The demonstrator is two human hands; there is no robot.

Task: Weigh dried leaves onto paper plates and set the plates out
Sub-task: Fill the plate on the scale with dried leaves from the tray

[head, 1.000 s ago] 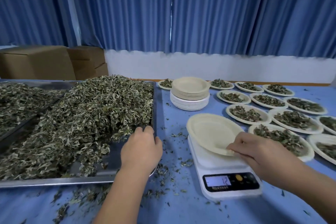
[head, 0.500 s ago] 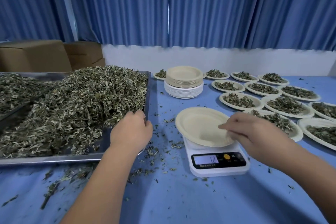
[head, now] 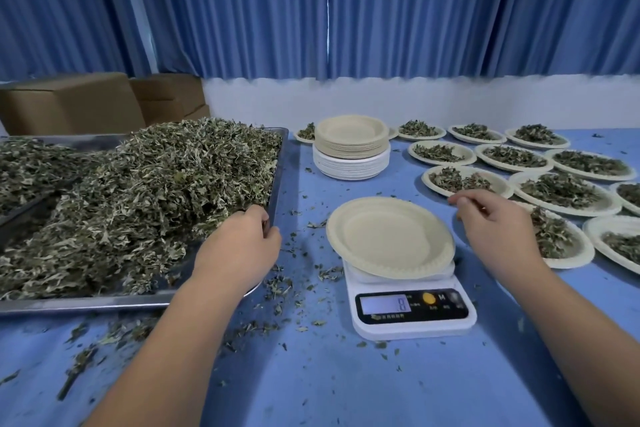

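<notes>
The digital scale (head: 412,302) sat nearest you, carrying the empty paper plate (head: 388,236) just left of your right fingertips. Your right hand (head: 495,222) hung loosely bent, holding nothing and clear of the rim, which was sensible, as any touch would likely skew the reading. Your left hand (head: 239,246) curled down into the dried leaves (head: 149,191) at the steel tray (head: 277,163) corner; I could not tell whether it gripped any. Small pinches would suit. Filled plates (head: 561,191) lay beyond your right fingers.
</notes>
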